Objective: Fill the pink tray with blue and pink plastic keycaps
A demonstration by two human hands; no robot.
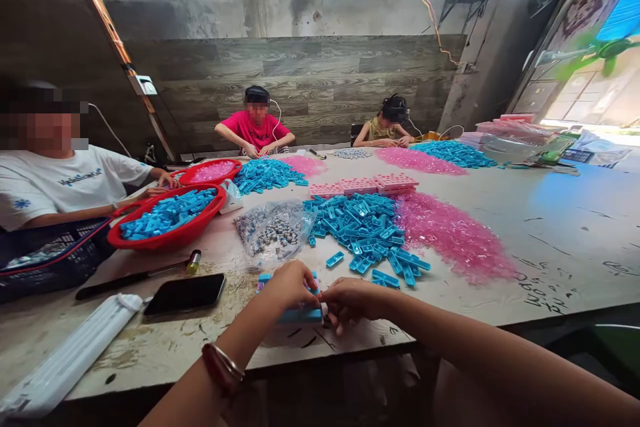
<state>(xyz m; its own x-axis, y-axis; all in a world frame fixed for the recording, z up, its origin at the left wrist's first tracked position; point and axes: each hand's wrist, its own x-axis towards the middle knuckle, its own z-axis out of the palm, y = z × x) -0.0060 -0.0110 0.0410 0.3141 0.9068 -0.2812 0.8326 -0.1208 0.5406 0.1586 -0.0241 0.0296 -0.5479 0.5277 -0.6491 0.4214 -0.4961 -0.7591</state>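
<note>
Sky blue for the plastic piece (pixel 303 315) at the bench's (pixel 560 213) front edge and for the loose heap (pixel 355 223) beyond it; translucent pink for the pile (pixel 455 233) beside that heap. The stacked blocks (pixel 357 187) are paler pink with deeper pink-red spots. The bench itself is off-white, stained brown and scrawled in black. Red basin (pixel 165 240), navy basket (pixel 95 250) with a thin red line, black phone (pixel 185 295), white tube (pixel 75 353), black-handled hammer (pixel 113 285). Red and silver bracelets (pixel 220 363). A white shirt (pixel 55 183) with blue print, a magenta shirt (pixel 257 125) with dark lettering, a wall (pixel 310 73) in grey-brown wood-grain planks
</note>
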